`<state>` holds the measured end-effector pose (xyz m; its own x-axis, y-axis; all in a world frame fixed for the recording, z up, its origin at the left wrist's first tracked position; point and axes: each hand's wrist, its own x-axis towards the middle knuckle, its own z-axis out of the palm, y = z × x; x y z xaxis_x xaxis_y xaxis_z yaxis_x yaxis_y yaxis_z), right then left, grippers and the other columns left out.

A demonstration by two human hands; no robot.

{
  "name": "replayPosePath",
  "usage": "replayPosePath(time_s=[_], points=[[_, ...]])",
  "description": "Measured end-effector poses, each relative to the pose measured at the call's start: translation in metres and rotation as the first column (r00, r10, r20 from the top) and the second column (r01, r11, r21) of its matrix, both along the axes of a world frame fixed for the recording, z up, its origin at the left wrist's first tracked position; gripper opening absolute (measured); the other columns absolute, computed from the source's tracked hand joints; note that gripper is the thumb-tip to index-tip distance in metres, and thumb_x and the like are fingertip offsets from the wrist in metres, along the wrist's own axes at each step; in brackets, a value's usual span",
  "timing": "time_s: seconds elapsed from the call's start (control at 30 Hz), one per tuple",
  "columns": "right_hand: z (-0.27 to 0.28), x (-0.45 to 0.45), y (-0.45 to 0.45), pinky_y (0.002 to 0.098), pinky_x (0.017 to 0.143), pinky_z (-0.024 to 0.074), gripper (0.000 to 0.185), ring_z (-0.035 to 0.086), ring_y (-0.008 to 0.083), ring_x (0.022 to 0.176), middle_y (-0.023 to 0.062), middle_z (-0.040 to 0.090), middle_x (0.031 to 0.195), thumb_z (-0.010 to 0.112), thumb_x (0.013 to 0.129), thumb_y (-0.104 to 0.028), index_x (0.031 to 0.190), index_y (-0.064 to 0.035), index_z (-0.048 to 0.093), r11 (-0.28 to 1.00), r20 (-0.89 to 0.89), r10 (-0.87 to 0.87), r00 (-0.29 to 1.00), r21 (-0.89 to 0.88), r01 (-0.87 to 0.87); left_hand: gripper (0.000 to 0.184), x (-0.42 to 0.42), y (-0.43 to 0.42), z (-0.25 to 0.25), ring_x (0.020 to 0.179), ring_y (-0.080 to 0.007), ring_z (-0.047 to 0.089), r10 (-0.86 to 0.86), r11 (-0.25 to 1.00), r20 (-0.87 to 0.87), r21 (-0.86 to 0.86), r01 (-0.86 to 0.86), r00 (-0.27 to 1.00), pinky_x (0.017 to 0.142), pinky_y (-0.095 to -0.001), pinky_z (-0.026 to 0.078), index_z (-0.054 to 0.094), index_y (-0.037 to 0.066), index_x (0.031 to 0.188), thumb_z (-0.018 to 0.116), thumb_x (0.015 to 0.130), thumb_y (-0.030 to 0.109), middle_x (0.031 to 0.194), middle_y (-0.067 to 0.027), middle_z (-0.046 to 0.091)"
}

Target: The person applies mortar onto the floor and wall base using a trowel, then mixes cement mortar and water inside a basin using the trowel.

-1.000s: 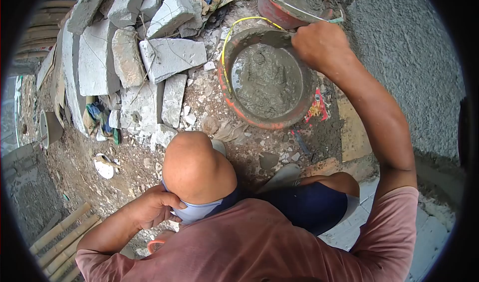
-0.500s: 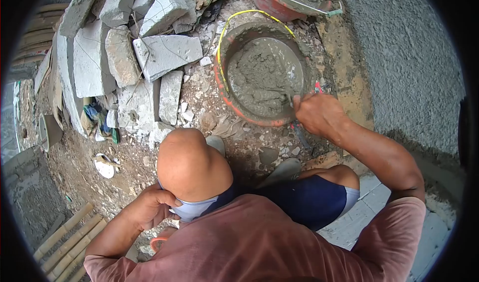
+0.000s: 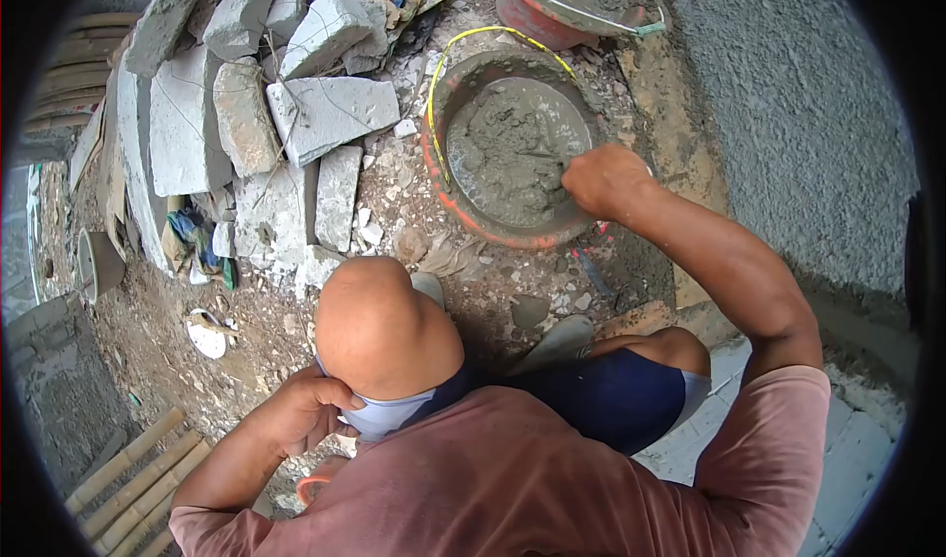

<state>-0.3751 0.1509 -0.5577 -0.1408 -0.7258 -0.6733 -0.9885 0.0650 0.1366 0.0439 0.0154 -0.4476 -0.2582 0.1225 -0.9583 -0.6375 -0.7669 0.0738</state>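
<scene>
A bucket point(image 3: 431, 168) with a red-orange, mortar-caked rim and a yellow handle stands in front of me, holding wet grey mortar point(image 3: 498, 148). Closed in a fist, my right hand point(image 3: 606, 180) is over the bucket's right rim. It grips what looks like a trowel; the fist hides the handle, and the blade is mostly sunk in the mortar. My left hand point(image 3: 307, 414) rests by my raised knee point(image 3: 389, 325), its thumb and fingers closed on the light-blue hem of my shorts point(image 3: 389, 414).
A second mortar bucket point(image 3: 537, 15) stands beyond the first. Broken concrete blocks point(image 3: 330, 113) are piled at the left. Rough grey plaster point(image 3: 798, 113) covers the surface on the right. Bamboo poles point(image 3: 138, 478) lie at lower left, and a white lid-like disc point(image 3: 207, 338) sits on the rubble.
My right hand has moved up and slightly left, further over the bucket rim, with the forearm following. My left hand keeps its place at the shorts hem.
</scene>
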Motion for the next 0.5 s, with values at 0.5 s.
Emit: replayPosePath(time_s=[0.5], points=[[0.027, -0.029, -0.019, 0.0495, 0.072, 0.0599, 0.02, 0.075, 0.0382, 0.083, 0.022, 0.074, 0.092, 0.058, 0.087, -0.007, 0.095, 0.0004, 0.075, 0.946, -0.026, -0.082, 0.996, -0.317, 0.07, 0.072, -0.011, 0.002, 0.002, 0.107, -0.0261, 0.066, -0.014, 1.0, -0.038, 0.022, 0.015, 0.999, 0.084, -0.0435, 0.057, 0.048, 0.002, 0.144, 0.069, 0.075, 0.008, 0.125, -0.013, 0.065]])
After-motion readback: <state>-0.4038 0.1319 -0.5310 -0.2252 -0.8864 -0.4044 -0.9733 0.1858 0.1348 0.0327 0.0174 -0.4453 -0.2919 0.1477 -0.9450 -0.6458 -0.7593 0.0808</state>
